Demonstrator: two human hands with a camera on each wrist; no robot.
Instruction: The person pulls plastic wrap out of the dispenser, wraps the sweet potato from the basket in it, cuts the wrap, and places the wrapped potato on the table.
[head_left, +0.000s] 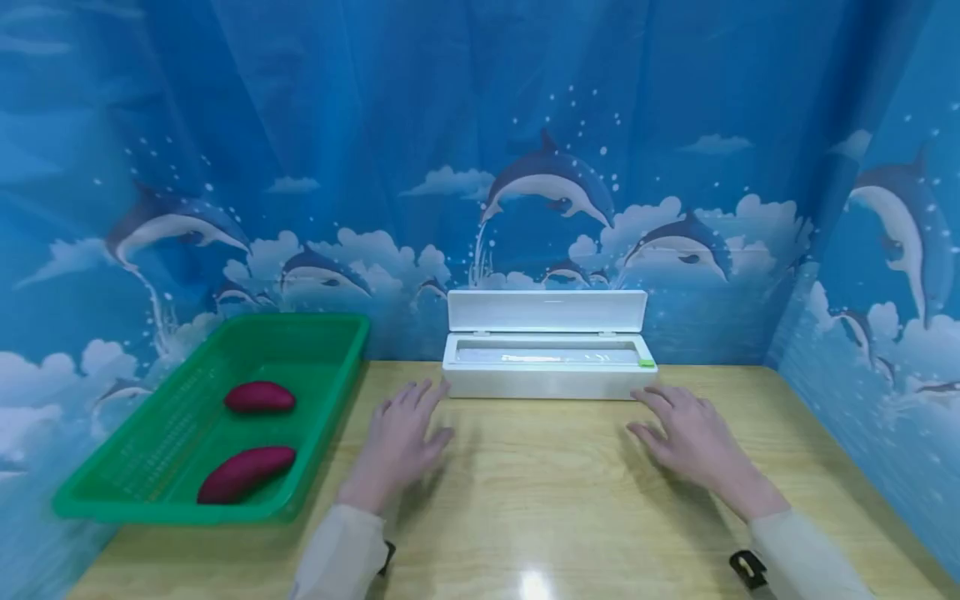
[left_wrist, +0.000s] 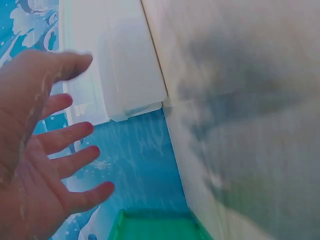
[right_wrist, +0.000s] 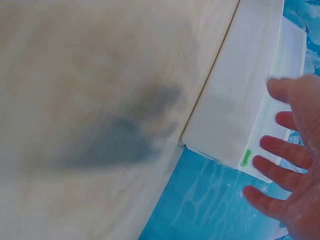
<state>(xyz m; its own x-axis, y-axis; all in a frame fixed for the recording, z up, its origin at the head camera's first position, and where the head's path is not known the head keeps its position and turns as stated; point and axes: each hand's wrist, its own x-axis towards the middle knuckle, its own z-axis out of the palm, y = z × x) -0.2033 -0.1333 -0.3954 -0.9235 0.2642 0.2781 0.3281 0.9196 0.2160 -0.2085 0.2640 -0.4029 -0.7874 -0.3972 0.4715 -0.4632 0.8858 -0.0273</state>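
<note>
A long white box [head_left: 550, 384] with its hinged lid [head_left: 547, 312] raised stands at the back of the table, a small green tab [head_left: 647, 363] at its right front corner. Clear film or plastic seems to lie inside it. My left hand [head_left: 401, 442] hovers by the box's left end, fingers spread and holding nothing. Over by the right end, my right hand [head_left: 686, 437] is likewise spread and empty. Both wrist views show the white box [left_wrist: 132, 60] beyond the fingers, with a gap to the right hand [right_wrist: 295, 160].
At the left sits a green plastic basket [head_left: 330, 417] holding two purple sweet potatoes, one [head_left: 259, 397] farther back and one [head_left: 246, 473] nearer. The wooden table [head_left: 540, 483] meets a blue dolphin-print curtain [head_left: 420, 125] behind the box and along the right side.
</note>
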